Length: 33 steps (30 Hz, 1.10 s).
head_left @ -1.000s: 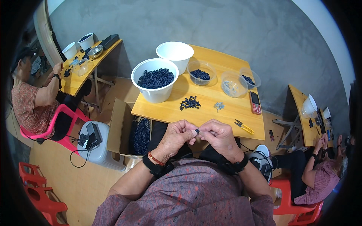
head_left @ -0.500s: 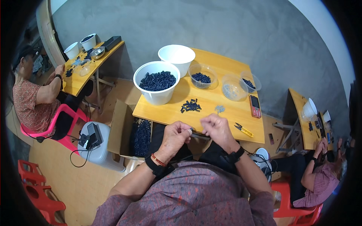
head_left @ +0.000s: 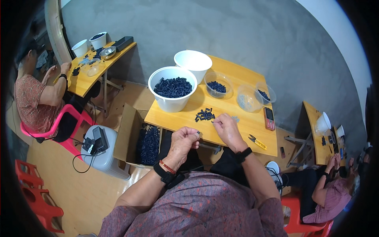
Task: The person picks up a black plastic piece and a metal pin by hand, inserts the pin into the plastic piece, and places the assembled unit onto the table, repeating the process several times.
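With our left hand [head_left: 183, 141] pinched shut on a small dark piece, we reach our right hand [head_left: 226, 128], fingers drawn together, toward the heap of dark pieces [head_left: 205, 115] just beyond its fingertips, best picking singly.

An open brown cardboard box [head_left: 134, 136] stands on the floor just left of the left hand [head_left: 182, 141], filled with dark blue pieces. A slim red phone with a dark screen [head_left: 269, 118] lies on the yellow table, right of the right hand [head_left: 226, 129]. Further left, a dark small device [head_left: 98, 140] rests on a pale stool.
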{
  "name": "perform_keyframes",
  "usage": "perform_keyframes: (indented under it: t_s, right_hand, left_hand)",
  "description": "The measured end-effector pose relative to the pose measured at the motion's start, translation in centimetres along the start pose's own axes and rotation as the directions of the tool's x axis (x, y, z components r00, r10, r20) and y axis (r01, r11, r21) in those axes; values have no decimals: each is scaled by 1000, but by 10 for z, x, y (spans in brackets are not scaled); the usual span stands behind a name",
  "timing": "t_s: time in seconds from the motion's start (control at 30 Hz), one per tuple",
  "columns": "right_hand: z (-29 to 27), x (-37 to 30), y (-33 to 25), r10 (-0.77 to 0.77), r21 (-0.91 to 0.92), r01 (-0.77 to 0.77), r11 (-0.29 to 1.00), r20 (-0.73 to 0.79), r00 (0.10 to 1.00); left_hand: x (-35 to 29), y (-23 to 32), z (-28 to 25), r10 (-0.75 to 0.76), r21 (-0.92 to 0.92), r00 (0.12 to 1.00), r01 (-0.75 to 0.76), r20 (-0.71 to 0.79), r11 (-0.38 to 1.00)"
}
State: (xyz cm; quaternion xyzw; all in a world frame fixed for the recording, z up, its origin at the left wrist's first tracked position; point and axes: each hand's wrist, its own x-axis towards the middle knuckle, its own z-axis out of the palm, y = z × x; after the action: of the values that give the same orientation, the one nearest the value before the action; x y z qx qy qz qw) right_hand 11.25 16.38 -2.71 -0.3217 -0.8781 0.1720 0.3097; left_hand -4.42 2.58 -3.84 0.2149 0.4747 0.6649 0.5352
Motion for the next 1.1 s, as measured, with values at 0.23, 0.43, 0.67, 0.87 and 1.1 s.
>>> perform_keyframes:
  t_s: [0.23,0.43,0.67,0.87,1.1]
  right_hand:
    - [-25,-38,-42,327,619,-415,666,258,909]
    - [-23,-50,-47,278,739,-341,582,213,937]
    - [-18,-49,-45,264,754,-302,583,175,949]
    - [-15,-49,-45,259,756,-302,580,180,949]
    - [-17,-49,-43,262,751,-310,584,187,947]
  left_hand:
    - [-2,-3,2,-56,-49,995,60,86,997]
    - [-6,-5,7,-87,-59,983,98,163,993]
    - [-7,-6,6,-107,-33,963,118,246,992]
    - [-7,-5,6,-108,-39,958,122,267,992]
    - [-7,-5,6,-119,-57,952,140,282,988]
